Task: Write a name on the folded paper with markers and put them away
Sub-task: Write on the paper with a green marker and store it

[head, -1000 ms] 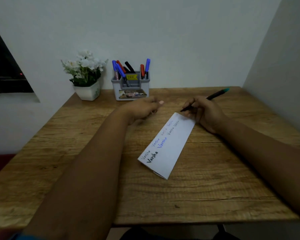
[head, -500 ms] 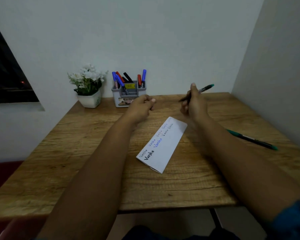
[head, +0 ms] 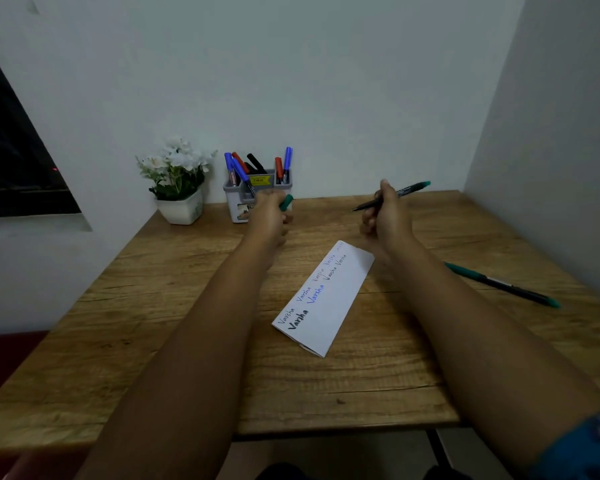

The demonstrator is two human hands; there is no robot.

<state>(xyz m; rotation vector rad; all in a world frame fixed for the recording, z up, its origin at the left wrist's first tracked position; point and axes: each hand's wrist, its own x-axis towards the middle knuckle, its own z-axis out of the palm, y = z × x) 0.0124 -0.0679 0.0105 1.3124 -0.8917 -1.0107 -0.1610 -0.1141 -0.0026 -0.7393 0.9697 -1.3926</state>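
Several names are written on the white folded paper (head: 324, 297); a green cap (head: 286, 202) is gripped in the closed left hand (head: 269, 216), an uncapped green-ended marker (head: 392, 195) in the closed right hand (head: 383, 220); capping and stowing in the grey plastic holder (head: 238, 199) remain, it seems.

One view only: head cam, looking fwd and down over the bench (head: 378, 382) toward the back wall (head: 326, 81). Forearms run close in the foreground.

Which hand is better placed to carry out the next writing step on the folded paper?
Right, probably. The right hand holds the uncapped green pen just above the folded paper; the left hand holds only the green cap near the marker holder.
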